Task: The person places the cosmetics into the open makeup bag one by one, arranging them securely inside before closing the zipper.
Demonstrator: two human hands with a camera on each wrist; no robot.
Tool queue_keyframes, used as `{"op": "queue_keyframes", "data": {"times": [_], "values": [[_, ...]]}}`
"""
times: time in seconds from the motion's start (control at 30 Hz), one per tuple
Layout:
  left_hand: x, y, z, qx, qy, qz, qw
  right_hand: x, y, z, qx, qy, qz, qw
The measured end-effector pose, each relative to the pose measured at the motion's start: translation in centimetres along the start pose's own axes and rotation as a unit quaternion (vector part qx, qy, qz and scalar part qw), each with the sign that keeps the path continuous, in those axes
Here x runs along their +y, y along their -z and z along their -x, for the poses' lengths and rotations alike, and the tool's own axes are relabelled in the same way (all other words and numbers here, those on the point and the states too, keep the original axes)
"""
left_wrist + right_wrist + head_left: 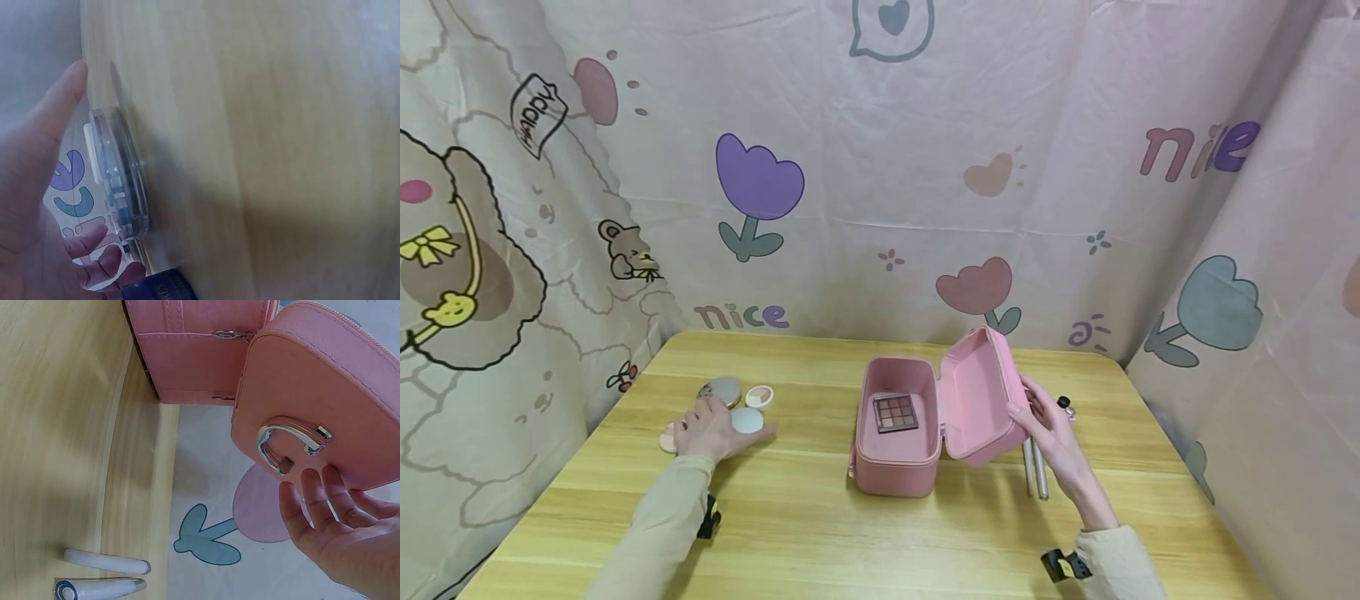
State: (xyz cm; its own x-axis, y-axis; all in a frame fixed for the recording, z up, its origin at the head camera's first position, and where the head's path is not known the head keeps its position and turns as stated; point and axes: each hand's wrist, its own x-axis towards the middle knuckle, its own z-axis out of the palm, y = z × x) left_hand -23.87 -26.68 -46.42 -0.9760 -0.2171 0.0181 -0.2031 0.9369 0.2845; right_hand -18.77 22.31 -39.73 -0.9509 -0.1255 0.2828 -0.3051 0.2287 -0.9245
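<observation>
A pink makeup case stands open with its lid swung to the right. An eyeshadow palette lies inside. My right hand holds the lid, thumb at its edge. In the right wrist view the fingers rest on its outer face beside a metal-ended handle. Over several round compacts at the left is my left hand, thumb spread wide and fingers loosely bent. A pale compact lies by that thumb, a grey one beyond the fingers, partly covered.
A small white-rimmed compact sits near the grey one. Two slim silvery tubes lie on the wooden table below the right hand. Beyond that hand is a small black-capped item. Printed curtains hang behind and at both sides.
</observation>
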Motion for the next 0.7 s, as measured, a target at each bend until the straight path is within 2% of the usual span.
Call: {"op": "queue_keyframes", "data": {"times": [0.2,0.53,0.7], "values": [[-0.4,-0.7,-0.2,-0.013,0.003,0.002,0.9999,0.0,-0.1,0.0,0.004,-0.001,-0.001,1.000],[-0.7,-1.2,-0.3,0.032,-0.043,-0.028,0.9982,0.1,0.0,0.0,0.005,-0.002,0.000,1.000],[-0.5,-1.0,-0.2,0.036,-0.050,-0.035,0.9975,0.1,0.0,0.0,0.004,-0.002,-0.001,1.000]]}}
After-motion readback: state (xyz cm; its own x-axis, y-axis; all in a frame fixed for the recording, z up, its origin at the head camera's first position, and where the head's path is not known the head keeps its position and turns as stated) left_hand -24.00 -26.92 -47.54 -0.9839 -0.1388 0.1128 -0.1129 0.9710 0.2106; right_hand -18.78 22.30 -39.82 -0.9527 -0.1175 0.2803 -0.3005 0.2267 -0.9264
